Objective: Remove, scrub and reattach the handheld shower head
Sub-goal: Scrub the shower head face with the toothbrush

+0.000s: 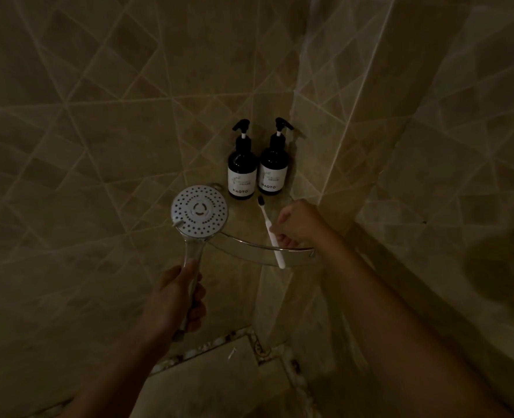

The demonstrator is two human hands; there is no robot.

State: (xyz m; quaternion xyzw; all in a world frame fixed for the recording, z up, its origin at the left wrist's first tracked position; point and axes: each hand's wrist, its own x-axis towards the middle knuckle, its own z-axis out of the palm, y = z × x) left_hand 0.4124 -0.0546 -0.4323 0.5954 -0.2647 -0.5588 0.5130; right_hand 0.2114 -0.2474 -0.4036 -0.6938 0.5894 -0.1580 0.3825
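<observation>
My left hand grips the chrome handle of the handheld shower head, holding it upright with its round white nozzle face turned toward me. A white toothbrush with dark bristles lies on the glass corner shelf, bristles pointing toward the wall and handle end sticking out over the front rail. My right hand is over the shelf with fingers curled at the toothbrush handle, pinching it about midway along.
Two dark pump bottles with white labels stand side by side at the back of the shelf in the tiled corner. Tiled walls surround the shelf; the shower floor with a patterned border lies below. The light is dim.
</observation>
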